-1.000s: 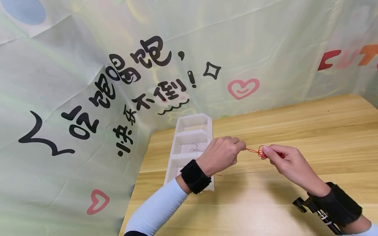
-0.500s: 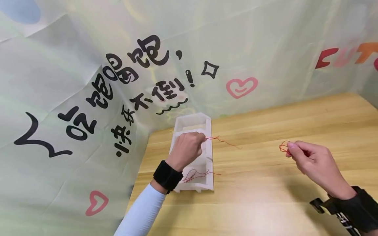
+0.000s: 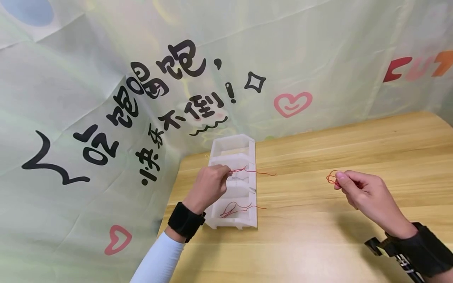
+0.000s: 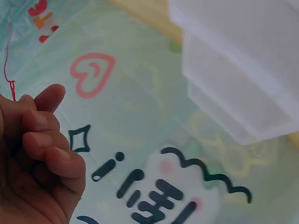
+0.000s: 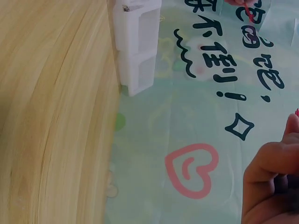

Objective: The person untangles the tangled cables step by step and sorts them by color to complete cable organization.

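In the head view my left hand point(image 3: 209, 184) pinches a thin red string point(image 3: 260, 173) above the white divided bin point(image 3: 252, 155); the string's loose end trails right past the bin's edge. To the right, above the table, my right hand point(image 3: 366, 194) holds a looped bundle of red string point(image 3: 330, 177) between thumb and fingers, partly hidden in the palm. The left wrist view shows the strand point(image 4: 12, 88) rising from the curled left fingers. At the right wrist view's edge, only part of the right hand point(image 5: 273, 182) shows.
Several red strands point(image 3: 235, 210) lie in the bin's front compartment, one end hanging over its side. Thin greyish strands point(image 3: 238, 179) lie in the middle compartment. The wooden table point(image 3: 336, 243) meets a printed cloth backdrop point(image 3: 325, 78) at the back and left.
The hands were close together with red string stretched between them. They have moved apart, the left one over the bin with a separate strand. The front compartment's red strands have come into view.
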A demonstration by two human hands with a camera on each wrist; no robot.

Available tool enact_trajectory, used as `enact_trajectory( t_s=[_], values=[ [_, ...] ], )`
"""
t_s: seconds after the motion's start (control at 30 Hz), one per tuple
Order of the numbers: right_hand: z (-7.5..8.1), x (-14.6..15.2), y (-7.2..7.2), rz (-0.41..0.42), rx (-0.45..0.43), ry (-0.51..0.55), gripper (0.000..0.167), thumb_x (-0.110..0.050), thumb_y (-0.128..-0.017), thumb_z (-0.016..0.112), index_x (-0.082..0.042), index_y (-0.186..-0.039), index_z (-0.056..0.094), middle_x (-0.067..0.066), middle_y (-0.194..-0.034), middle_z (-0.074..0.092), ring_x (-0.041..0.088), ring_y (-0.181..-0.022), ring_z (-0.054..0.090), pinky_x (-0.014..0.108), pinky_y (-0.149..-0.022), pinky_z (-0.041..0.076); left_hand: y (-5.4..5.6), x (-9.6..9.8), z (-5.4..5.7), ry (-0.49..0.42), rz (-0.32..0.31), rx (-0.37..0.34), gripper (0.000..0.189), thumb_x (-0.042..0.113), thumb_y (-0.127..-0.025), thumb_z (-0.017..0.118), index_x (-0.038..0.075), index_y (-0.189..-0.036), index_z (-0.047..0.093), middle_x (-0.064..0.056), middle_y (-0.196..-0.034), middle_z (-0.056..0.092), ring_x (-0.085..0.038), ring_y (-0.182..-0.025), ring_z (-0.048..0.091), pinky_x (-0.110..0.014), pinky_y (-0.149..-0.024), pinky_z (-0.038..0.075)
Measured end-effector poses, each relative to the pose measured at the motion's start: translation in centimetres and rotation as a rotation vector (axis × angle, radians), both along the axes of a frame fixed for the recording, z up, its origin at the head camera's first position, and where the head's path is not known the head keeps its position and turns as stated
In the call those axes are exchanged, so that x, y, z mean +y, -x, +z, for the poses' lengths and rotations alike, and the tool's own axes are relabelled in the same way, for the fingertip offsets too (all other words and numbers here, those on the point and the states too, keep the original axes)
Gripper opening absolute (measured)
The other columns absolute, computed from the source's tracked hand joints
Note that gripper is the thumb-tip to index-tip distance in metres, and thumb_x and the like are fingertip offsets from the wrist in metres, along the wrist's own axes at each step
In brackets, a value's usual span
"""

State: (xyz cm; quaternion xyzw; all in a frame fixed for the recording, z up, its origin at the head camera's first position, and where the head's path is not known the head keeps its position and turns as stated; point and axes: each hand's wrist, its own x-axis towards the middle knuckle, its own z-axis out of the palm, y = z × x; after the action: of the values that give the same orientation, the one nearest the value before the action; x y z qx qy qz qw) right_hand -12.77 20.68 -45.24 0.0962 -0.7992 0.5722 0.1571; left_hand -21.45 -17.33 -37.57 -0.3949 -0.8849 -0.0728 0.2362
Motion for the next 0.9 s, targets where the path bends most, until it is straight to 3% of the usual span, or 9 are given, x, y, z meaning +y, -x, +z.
enact_trajectory(
  t_s=[0.27, 0.5, 0.7, 0.9],
  values=[
    [0.0, -0.2, 0.1, 0.037, -0.011, -0.004, 0.022, -0.015, -0.105, 0.056, -0.009, -0.089, 0.068, 0.002, -0.052, 0.04, 0.017, -0.044, 0.04, 0.032, -0.045, 0.036, -1.0, -2.0, -2.0, 0.075, 0.068, 0.005, 0.012, 0.004, -0.092, 0.071, 0.011, -0.082, 0.073, 0.005, -0.061, 0.054, -0.01, -0.052, 0.054, -0.025, -0.049, 0.043],
    [-0.1, -0.4, 0.1, 0.059, -0.037, -0.019, 0.022, -0.016, -0.105, 0.056, -0.009, -0.09, 0.069, 0.001, -0.051, 0.038, 0.018, -0.044, 0.041, 0.032, -0.047, 0.037, -1.3, -3.4, -3.5, 0.105, 0.122, -0.046, 0.016, 0.009, -0.095, 0.071, 0.01, -0.079, 0.072, 0.007, -0.056, 0.043, -0.009, -0.049, 0.046, -0.025, -0.047, 0.039],
    [-0.1, -0.5, 0.1, 0.052, -0.039, -0.037, 0.02, -0.017, -0.105, 0.057, -0.01, -0.095, 0.072, 0.002, -0.052, 0.041, 0.018, -0.045, 0.043, 0.031, -0.048, 0.038, -1.5, -4.2, -4.2, 0.164, 0.194, -0.095, 0.027, 0.012, -0.097, 0.067, 0.015, -0.07, 0.062, 0.009, -0.055, 0.035, -0.01, -0.049, 0.045, -0.028, -0.045, 0.036],
    [0.0, -0.6, 0.1, 0.065, -0.053, -0.012, 0.02, -0.017, -0.105, 0.057, -0.008, -0.104, 0.075, 0.002, -0.052, 0.041, 0.018, -0.045, 0.042, 0.03, -0.048, 0.04, -1.8, -4.6, -4.6, 0.195, 0.227, -0.161, 0.014, 0.006, -0.098, 0.061, 0.013, -0.091, 0.07, 0.007, -0.063, 0.046, -0.011, -0.055, 0.049, -0.026, -0.046, 0.036]
  ],
)
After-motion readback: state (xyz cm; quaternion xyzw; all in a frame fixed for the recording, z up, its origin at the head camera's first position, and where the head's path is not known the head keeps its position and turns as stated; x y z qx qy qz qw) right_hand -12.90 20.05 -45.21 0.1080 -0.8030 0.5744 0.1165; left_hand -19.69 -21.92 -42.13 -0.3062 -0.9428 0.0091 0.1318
